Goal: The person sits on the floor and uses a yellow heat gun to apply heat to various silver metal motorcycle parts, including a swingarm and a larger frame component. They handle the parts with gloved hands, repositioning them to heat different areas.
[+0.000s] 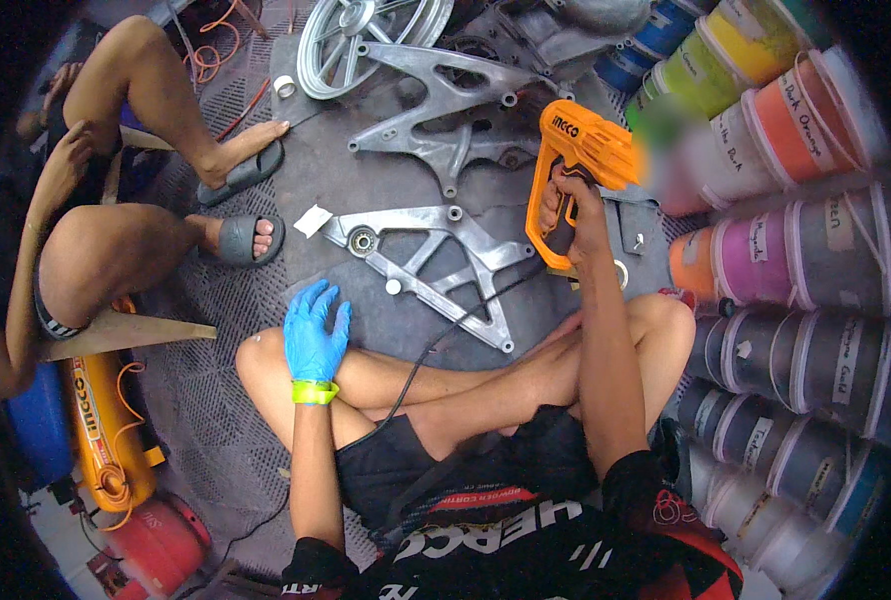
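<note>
Seated figure on a floor mat. Right hand, fingers wrapped around the grip of an orange heat gun, aims its nozzle rightward, away from the metal bracket at mat centre. Gloved left hand rests open on the knee, holding nothing. Paint tubs line the mat's right edge.

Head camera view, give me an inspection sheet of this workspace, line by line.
Surface: dark grey floor mat.
Job's things: orange heat gun held up in the bare right hand; silver metal bracket flat on the mat.
Clutter: second bracket, alloy wheel.
Hands: left hand in a blue glove, resting on the knee.
Cables: black cord across the legs.
Surroundings: stacked powder tubs, another seated person.
</note>
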### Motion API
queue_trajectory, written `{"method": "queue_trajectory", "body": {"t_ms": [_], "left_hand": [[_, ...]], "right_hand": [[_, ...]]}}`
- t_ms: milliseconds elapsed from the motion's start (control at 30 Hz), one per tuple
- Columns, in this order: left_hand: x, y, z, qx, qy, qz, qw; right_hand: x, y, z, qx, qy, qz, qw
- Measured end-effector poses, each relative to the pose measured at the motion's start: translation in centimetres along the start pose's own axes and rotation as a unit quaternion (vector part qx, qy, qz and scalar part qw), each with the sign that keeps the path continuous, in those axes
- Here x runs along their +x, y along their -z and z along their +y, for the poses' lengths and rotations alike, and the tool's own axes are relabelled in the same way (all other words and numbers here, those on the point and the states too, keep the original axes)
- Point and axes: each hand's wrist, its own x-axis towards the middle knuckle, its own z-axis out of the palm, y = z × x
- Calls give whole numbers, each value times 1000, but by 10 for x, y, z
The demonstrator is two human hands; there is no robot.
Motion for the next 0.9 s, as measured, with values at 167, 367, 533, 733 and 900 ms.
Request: {"method": "queue_trajectory", "body": {"t_ms": [167,367,533,733,900], "left_hand": [[0,0,0,-3,2,-3,1000],[-1,-3,-3,0,-8,6,1000],[-1,-1,-1,-2,-10,4,1000],[0,-2,-1,8,-16,11,1000],[0,-1,0,8,-7,3,1000]], "right_hand": [[-1,-3,-1,-34,-15,23,999],[2,-6,1,-45,10,36,998],[0,-3,-2,6,-23,21,999],[0,-6,-3,-50,-7,38,998],[-2,-13,-2,-32,11,29,999]]}}
